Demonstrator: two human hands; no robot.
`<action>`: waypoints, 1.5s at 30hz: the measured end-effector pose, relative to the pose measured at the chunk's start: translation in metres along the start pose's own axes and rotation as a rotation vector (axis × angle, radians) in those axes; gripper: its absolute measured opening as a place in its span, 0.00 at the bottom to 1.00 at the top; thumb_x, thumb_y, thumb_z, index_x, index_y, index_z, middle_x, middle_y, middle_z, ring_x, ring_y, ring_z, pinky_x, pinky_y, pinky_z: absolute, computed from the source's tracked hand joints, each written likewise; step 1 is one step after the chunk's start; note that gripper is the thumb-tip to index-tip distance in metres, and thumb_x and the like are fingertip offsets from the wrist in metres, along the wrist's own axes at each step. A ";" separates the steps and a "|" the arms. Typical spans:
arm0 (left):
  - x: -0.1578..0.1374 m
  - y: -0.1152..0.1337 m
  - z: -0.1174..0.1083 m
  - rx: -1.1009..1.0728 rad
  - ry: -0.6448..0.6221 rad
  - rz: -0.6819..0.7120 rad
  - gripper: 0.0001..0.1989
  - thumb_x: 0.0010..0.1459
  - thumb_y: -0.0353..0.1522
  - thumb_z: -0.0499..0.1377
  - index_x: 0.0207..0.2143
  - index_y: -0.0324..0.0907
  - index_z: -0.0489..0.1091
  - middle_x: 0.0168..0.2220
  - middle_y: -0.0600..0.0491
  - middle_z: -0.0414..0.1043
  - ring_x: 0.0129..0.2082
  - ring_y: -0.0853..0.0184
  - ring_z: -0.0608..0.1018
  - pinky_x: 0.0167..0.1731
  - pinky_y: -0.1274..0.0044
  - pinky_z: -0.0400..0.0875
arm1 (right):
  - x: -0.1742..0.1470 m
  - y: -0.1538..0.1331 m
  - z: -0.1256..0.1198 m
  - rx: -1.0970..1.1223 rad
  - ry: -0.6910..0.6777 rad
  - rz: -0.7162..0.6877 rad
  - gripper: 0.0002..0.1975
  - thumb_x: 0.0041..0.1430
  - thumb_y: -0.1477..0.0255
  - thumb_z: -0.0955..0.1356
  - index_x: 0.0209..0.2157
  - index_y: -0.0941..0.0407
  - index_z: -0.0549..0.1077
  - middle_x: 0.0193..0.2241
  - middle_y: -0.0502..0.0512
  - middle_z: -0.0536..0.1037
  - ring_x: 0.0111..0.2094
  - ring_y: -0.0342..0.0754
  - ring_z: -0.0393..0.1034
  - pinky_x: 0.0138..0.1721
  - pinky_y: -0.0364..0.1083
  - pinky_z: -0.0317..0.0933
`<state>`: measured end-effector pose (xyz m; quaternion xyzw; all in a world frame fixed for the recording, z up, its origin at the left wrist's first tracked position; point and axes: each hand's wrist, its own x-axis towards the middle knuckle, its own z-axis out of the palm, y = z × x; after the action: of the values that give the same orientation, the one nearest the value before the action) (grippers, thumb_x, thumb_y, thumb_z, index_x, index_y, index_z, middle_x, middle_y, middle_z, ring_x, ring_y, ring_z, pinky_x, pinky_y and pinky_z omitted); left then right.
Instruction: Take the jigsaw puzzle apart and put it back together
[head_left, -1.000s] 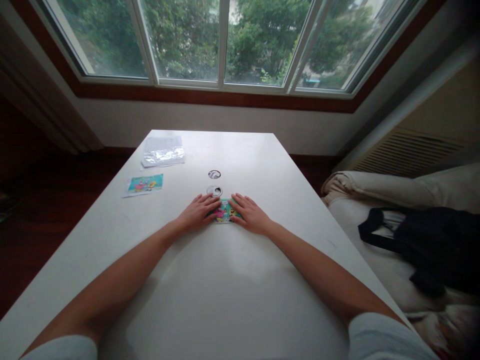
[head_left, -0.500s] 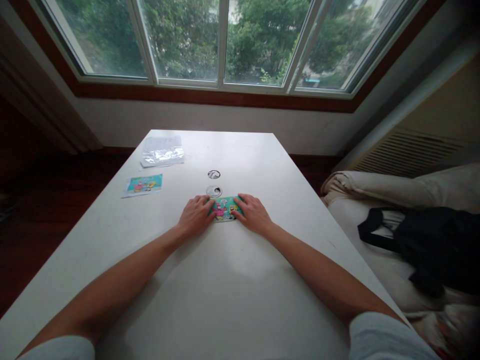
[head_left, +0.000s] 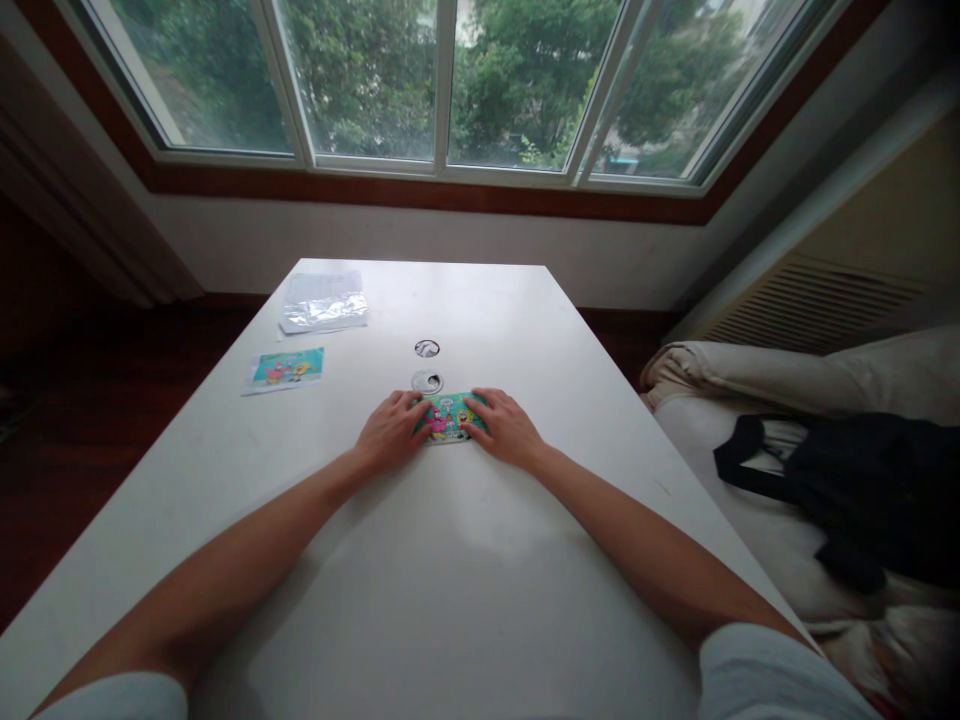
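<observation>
A small rectangular picture card, green with pink and yellow cartoon figures, lies at the middle of the white table. My left hand is closed on its left end, with thumb and fingertips on the card. At the opposite end, my right hand holds it in the same way. Both ends are partly hidden under the fingers. Just beyond the card are a round flat piece with a dark spot and, farther off, a smaller dark-rimmed disc. Both are too small to name.
To the left lies a cartoon sheet. Behind it, a clear plastic packet rests on white paper near the table's far left corner. A pale sofa with dark clothing stands along the right. Beyond the table is a window.
</observation>
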<state>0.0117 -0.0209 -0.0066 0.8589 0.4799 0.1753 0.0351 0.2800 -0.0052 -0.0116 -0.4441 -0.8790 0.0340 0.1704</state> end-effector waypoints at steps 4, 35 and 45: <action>0.001 0.000 0.000 0.023 -0.004 0.010 0.20 0.68 0.40 0.55 0.59 0.46 0.69 0.59 0.45 0.68 0.58 0.53 0.68 0.61 0.61 0.66 | 0.000 0.001 -0.001 -0.005 0.007 -0.020 0.27 0.70 0.56 0.63 0.63 0.55 0.70 0.61 0.65 0.68 0.62 0.60 0.60 0.64 0.59 0.57; 0.001 0.000 -0.003 0.001 -0.009 0.022 0.26 0.65 0.46 0.58 0.61 0.47 0.68 0.62 0.45 0.67 0.59 0.51 0.66 0.61 0.58 0.64 | 0.001 0.004 0.002 0.006 0.030 -0.008 0.26 0.69 0.55 0.65 0.62 0.53 0.71 0.60 0.64 0.69 0.62 0.60 0.60 0.63 0.59 0.58; 0.000 0.001 -0.005 0.032 -0.011 0.032 0.27 0.65 0.45 0.59 0.62 0.45 0.67 0.62 0.44 0.67 0.59 0.52 0.66 0.62 0.60 0.64 | 0.000 0.006 0.005 0.034 0.076 -0.037 0.25 0.68 0.56 0.67 0.61 0.52 0.72 0.59 0.64 0.70 0.61 0.61 0.61 0.62 0.61 0.59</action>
<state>0.0109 -0.0222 -0.0022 0.8678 0.4688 0.1634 0.0210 0.2825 -0.0009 -0.0177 -0.4258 -0.8792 0.0290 0.2117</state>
